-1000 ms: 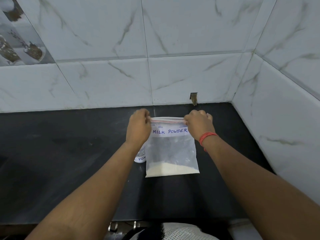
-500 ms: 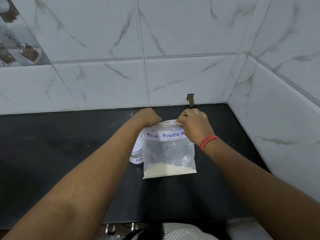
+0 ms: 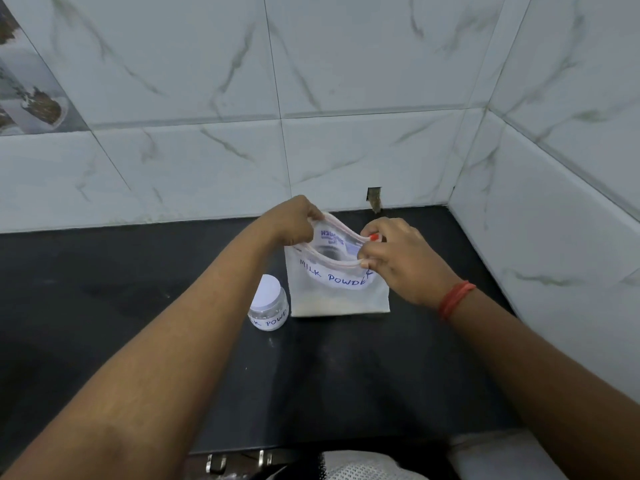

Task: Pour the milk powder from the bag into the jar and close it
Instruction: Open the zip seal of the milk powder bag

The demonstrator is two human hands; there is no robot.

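Observation:
A clear zip bag (image 3: 337, 294) labelled MILK POWDER stands upright on the black counter (image 3: 104, 289), with white powder in its bottom. Its pink zip mouth is pulled apart. My left hand (image 3: 294, 221) pinches the far lip of the mouth. My right hand (image 3: 398, 258), with a red thread at the wrist, pinches the near lip at the right end. A small clear jar (image 3: 269, 308) with a white lid on it and a handwritten label stands just left of the bag, touching neither hand.
White marble tiles form the back wall and the right wall (image 3: 554, 237), making a corner close behind the bag. A small notch (image 3: 374, 197) is cut in the tile at counter level. The counter's front edge (image 3: 311, 448) runs near my body.
The bag's zip mouth has come open: my left hand moved to the far lip and my right to the near lip, drawing them apart. The jar beside the bag is now uncovered by my arm.

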